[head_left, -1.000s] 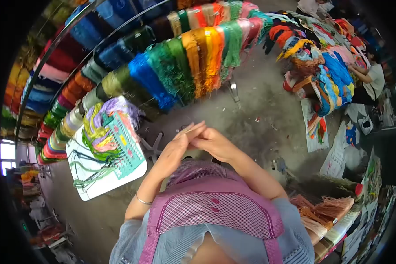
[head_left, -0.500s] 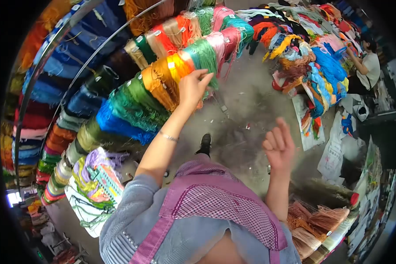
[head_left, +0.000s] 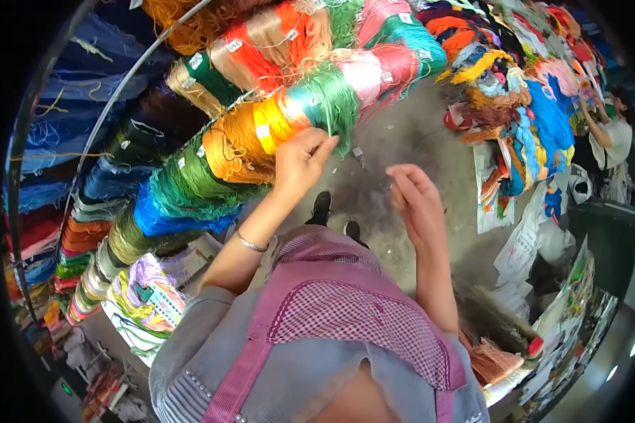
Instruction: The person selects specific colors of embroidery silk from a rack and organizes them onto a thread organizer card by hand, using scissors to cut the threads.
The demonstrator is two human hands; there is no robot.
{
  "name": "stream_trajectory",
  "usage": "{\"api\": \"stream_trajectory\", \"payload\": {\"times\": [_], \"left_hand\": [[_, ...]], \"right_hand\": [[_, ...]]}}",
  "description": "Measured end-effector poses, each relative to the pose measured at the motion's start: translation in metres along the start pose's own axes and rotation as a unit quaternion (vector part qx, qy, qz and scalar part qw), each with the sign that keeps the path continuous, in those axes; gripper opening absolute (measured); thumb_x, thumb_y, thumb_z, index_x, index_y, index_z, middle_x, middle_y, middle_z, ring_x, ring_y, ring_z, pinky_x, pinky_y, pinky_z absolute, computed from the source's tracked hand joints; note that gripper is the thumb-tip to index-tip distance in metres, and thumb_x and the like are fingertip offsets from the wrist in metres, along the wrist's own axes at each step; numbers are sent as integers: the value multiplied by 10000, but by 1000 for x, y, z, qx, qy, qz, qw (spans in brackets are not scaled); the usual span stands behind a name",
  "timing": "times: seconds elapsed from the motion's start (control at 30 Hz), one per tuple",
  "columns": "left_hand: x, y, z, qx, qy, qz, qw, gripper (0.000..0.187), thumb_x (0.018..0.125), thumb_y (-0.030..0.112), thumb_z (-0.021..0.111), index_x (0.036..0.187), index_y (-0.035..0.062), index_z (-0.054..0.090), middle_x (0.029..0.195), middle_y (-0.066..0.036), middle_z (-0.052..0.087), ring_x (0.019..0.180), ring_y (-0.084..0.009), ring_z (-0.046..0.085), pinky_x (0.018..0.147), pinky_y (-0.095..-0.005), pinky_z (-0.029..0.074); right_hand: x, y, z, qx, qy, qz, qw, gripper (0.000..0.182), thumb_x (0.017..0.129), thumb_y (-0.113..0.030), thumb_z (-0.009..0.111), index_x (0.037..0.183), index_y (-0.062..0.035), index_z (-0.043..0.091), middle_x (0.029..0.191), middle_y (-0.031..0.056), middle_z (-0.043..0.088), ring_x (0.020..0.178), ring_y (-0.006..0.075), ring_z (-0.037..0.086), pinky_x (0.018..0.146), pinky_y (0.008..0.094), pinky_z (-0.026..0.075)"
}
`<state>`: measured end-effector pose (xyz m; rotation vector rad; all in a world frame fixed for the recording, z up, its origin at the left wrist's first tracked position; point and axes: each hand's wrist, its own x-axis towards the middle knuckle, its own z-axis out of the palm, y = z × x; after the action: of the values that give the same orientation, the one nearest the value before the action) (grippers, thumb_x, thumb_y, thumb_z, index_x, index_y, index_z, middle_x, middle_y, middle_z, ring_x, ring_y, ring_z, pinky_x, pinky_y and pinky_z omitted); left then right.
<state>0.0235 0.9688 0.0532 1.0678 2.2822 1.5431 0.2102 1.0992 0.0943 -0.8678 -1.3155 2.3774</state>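
Observation:
My left hand (head_left: 302, 161) is closed in a pinch at the front of the hanging thread skeins. A pale green strand of thread (head_left: 329, 118) rises from its fingertips to the green skein (head_left: 335, 95). Beside that hand hang a yellow skein (head_left: 262, 127) and a golden-orange skein (head_left: 234, 144). My right hand (head_left: 416, 201) is raised over the floor, to the right of the skeins. Its fingers are loosely bent with the index finger stretched leftward, and I see nothing in it.
A curved metal rail (head_left: 123, 88) runs past more skeins on the left. Multicoloured yarn bundles (head_left: 543, 113) are heaped at the right, where another person (head_left: 614, 137) works. White plastic bags (head_left: 518, 250) lie below. A stack of coloured threads (head_left: 144, 296) stands at lower left.
My left hand has closed on a green strand at the skein. My right hand has moved left and up, turning its fingers leftward. The view has shifted nearer to the skeins.

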Motion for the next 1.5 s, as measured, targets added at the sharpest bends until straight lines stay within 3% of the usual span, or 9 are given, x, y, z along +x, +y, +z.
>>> {"api": "stream_trajectory", "payload": {"times": [0.2, 0.27, 0.3, 0.37, 0.4, 0.5, 0.73, 1.23, 1.5], "left_hand": [[-53, 41, 14, 64, -81, 141, 985, 136, 823, 139, 692, 752, 40, 630, 712, -117, 583, 632, -312, 591, 559, -397, 473], [-65, 48, 17, 52, -114, 85, 988, 120, 832, 149, 698, 780, 49, 658, 736, -115, 603, 631, -303, 596, 559, -375, 476], [-66, 48, 16, 18, -85, 9, 996, 241, 854, 273, 690, 769, 48, 676, 716, -88, 644, 620, -239, 624, 564, -367, 474], [-53, 35, 16, -168, 9, -133, 977, 333, 906, 356, 646, 831, 35, 698, 645, 10, 572, 578, -60, 488, 512, -260, 384], [-43, 32, 3, -231, -12, -265, 936, 355, 930, 374, 606, 939, 34, 708, 704, 42, 540, 626, -52, 480, 542, -232, 366], [-18, 34, 6, -405, -50, -269, 872, 375, 976, 334, 518, 1115, 22, 673, 947, 7, 663, 719, -48, 510, 662, -215, 376], [-15, 40, 17, -450, -2, -272, 851, 224, 908, 151, 600, 1019, -8, 711, 1014, -61, 704, 903, -88, 604, 846, -245, 450], [-13, 41, 15, -450, -3, -257, 856, 255, 945, 186, 563, 1051, 8, 713, 966, -30, 698, 841, -71, 578, 805, -231, 433], [-13, 44, 15, -412, -3, -237, 880, 261, 944, 175, 550, 1067, 7, 708, 981, -12, 694, 852, -59, 555, 791, -220, 420]], "right_hand": [[54, -12, 35, -116, -59, 42, 991, 246, 955, -194, 585, 1091, 5, 635, 896, 64, 672, 718, 80, 571, 601, 208, 392], [64, -9, 30, -126, -147, 78, 978, 264, 947, -203, 592, 1085, 16, 638, 934, 99, 687, 809, 126, 643, 657, 239, 467], [65, -12, 28, -131, -154, 80, 976, 264, 947, -203, 592, 1085, 16, 638, 934, 99, 687, 809, 126, 643, 657, 239, 467], [63, -16, 25, -126, -153, 89, 976, 268, 937, -197, 606, 1074, 31, 637, 946, 110, 689, 852, 162, 663, 735, 280, 522], [62, -20, 26, -103, -158, 105, 976, 254, 928, -176, 613, 1057, 42, 636, 975, 126, 690, 894, 192, 676, 808, 318, 544], [62, -19, 26, -83, -169, 106, 976, 236, 927, -160, 610, 1036, 48, 640, 981, 136, 695, 895, 204, 686, 822, 324, 550], [62, -22, 26, -109, -149, 86, 979, 199, 933, -137, 594, 1000, 42, 651, 940, 131, 705, 852, 204, 697, 801, 316, 558], [67, -15, 21, -88, -172, 35, 980, 129, 907, -76, 630, 993, 13, 666, 932, 124, 704, 844, 203, 695, 771, 304, 560], [66, -14, 21, -120, -170, 16, 978, 134, 901, -90, 645, 985, 12, 666, 900, 89, 706, 788, 135, 666, 725, 272, 533]]}}
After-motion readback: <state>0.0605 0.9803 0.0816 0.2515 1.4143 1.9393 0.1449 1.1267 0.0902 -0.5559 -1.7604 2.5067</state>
